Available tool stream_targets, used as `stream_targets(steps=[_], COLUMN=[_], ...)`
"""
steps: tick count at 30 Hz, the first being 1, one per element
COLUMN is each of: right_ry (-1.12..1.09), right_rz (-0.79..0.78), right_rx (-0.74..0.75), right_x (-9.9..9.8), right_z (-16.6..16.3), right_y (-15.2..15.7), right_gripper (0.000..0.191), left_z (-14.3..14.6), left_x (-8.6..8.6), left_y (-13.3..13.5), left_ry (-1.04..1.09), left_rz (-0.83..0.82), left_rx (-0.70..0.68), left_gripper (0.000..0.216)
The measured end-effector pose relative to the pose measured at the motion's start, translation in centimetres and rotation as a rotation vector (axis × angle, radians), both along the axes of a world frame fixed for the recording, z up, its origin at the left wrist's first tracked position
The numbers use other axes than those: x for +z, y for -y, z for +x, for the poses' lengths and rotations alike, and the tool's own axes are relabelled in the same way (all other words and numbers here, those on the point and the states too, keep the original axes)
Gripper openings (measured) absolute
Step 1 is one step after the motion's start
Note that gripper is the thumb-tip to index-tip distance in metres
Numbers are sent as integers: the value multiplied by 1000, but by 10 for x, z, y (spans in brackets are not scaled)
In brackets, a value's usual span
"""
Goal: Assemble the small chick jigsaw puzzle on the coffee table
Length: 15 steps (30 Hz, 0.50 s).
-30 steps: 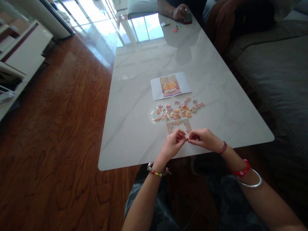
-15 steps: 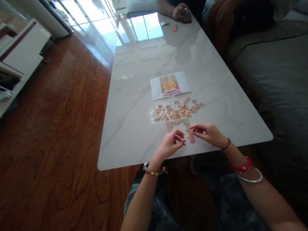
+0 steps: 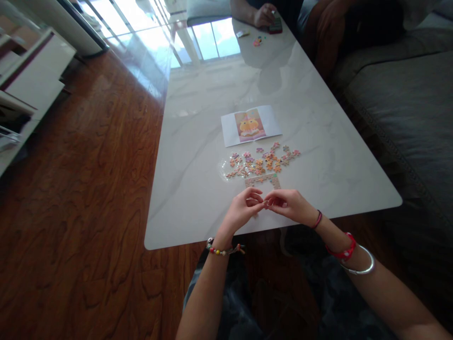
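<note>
The left grip [image 3: 243, 208] and the right grip [image 3: 290, 205] meet fingertip to fingertip over the near edge of the table [image 3: 191, 208]. Both are pinched narrow on a small puzzle piece [image 3: 265, 204] that shows between them; the fingers cover most of it, and whether it is one piece or more cannot be told. Half a second ago the two stood apart: the left held a piece alone, while the right was off to its side, at the right-hand strip of the part-built puzzle border [image 3: 261, 179]. Now the right has come across to the left one, and the two together hide the lower part of that border, leaving its top row and upper corners in sight just beyond the fingertips. A small pinkish bit shows just below the left fingers; whether it is loose or joined cannot be told.

Farther out from the grips, past the top row, the loose pieces [image 3: 260, 165] lie scattered as they did before. Beyond those, the folded picture sheet [image 3: 250, 125] is unmoved. Well away from both grips, at the table's far end, another person's hand [image 3: 264, 16] is beside a phone [image 3: 275, 24].
</note>
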State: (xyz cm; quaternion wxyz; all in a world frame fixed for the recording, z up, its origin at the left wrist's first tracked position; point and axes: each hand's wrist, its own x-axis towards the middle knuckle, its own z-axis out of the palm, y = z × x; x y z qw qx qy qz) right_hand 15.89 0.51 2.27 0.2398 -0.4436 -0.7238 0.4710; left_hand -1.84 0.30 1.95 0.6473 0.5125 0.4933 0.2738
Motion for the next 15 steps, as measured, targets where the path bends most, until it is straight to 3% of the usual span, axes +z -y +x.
stream_targets(steps=[4,8,15], right_ry=[9,32,16], right_rz=[-54,-120,-246], right_rx=[41,67,7], right_x=[0,-2,-4], right_z=[-3,-4,-3], right_y=[3,4,3], right_gripper=[13,11,6], left_z=[-17,-29,-27], left_x=[2,4,2], left_y=[-4,-8,-8], left_ry=[-34,-142,-167], left_rz=[19,113,144], left_rx=[-26,90,89], left_gripper=[25,22,20])
